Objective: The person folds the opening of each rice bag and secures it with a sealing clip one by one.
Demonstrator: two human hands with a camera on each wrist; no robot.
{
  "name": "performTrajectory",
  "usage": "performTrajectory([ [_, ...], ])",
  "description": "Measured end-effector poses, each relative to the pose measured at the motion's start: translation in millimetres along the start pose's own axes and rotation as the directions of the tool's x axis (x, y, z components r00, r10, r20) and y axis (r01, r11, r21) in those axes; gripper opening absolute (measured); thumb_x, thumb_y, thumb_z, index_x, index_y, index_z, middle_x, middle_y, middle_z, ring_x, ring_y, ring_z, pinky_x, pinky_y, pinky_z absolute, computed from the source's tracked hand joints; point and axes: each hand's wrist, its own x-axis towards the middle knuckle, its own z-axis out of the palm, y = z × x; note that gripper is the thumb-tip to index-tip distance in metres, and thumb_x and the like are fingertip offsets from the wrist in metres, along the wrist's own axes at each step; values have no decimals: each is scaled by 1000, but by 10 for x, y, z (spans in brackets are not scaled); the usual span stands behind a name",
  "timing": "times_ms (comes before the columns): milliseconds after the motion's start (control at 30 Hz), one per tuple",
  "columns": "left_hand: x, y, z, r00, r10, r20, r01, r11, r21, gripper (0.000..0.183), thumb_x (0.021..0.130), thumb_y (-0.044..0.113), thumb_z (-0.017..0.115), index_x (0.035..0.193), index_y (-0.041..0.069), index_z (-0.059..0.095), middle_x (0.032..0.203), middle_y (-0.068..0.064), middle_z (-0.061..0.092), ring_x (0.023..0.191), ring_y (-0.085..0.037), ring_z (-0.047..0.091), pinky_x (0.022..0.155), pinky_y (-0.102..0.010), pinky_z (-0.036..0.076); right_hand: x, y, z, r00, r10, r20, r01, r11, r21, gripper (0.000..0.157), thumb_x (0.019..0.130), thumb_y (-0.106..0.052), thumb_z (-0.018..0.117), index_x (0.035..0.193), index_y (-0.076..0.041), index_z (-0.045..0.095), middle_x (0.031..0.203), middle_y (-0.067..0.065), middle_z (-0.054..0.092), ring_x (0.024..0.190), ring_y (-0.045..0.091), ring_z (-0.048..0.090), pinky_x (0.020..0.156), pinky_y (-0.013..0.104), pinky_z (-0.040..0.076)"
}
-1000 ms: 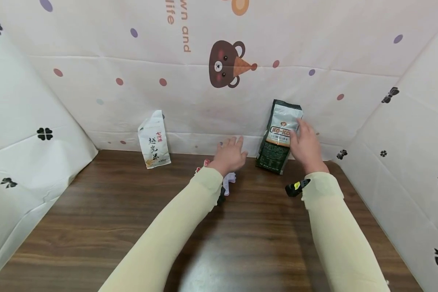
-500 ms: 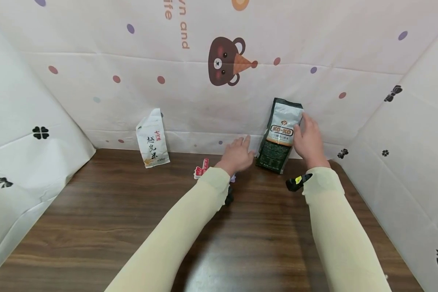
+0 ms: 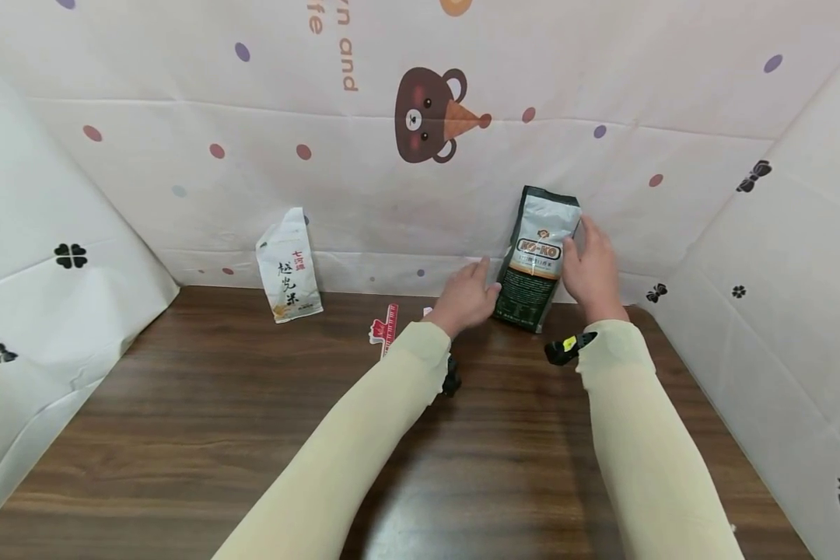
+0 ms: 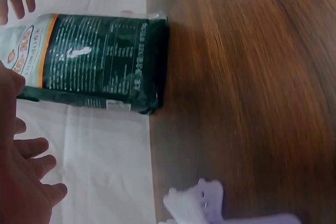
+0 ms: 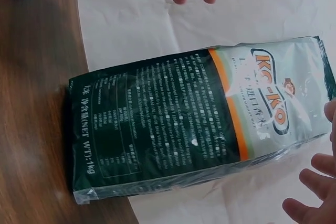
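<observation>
While the KO-KO bag (image 3: 535, 264) is flanked on both sides, no firm hold is seen

Because the bag is leaned against the printed backdrop (image 3: 364, 202), right of centre in the head view, its long axis is tilted steeply from lower left to upper right, with its foot set on the wooden table (image 3: 182, 420). Any hold is judged to turn on how that axis is bracketed. By the right hand (image 3: 593, 276) the nearer place is taken: it is set along the upper right edge, so the bag lies directly to the left of its fingers. These are spread, with the thumb parted from them; whether the edge is touched by the thumb cannot be told.

By the left hand (image 3: 464, 299) the lower left side is faced, so the bag lies to the right of its fingers. They are extended and parted, with nothing clasped, and at the top of the right wrist view a gap is shown between them and the bag.

Farther left in the head view, a red clip (image 3: 391, 320) and a white bag (image 3: 290, 268) are seen; a purple clip (image 4: 212, 198) is shown low in the left wrist view.
</observation>
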Motion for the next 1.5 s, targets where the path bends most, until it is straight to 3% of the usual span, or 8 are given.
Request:
performTrajectory([
  [267,47,77,46,1000,-11,9,12,992,-123,62,105,42,30,157,17,8,162,-5,21,149,-22,22,121,-42,21,-49,2,49,998,43,40,-45,998,51,62,104,-41,30,157,-23,4,156,20,28,142,41,32,113,59,27],
  [567,102,115,57,1000,5,11,-3,984,-179,62,105,41,32,157,15,10,161,-7,23,147,-22,26,118,-39,27,-85,13,71,995,88,42,-92,990,109,63,104,-44,30,157,-24,5,148,20,41,136,36,40,110,56,32],
  [833,151,156,66,998,43,37,-31,959,-281,68,103,40,40,157,16,7,162,-4,19,149,-18,21,119,-36,26,-149,26,102,995,99,27,-103,977,188,63,103,-47,31,157,-24,8,144,19,46,132,34,43,110,54,34],
  [1100,190,215,38,997,72,5,-67,941,-333,71,102,38,45,157,24,3,162,-1,18,149,-18,21,118,-36,27,-244,53,137,991,135,14,-134,956,262,63,102,-49,33,156,-28,11,144,15,44,132,29,43,110,50,36],
  [1300,207,263,-6,993,102,-52,-114,895,-431,70,100,30,51,156,25,9,158,-1,29,145,-18,31,114,-37,34,-311,69,138,989,147,-6,-138,941,309,60,102,-47,35,155,-24,19,141,14,45,131,26,43,110,47,37],
  [1500,193,285,-81,993,101,-61,-118,857,-502,70,100,25,51,156,29,9,156,1,33,140,-17,38,107,-38,41,-339,64,154,985,166,-50,-138,927,347,51,102,-44,39,144,-14,41,133,13,51,117,22,48,99,37,41],
])
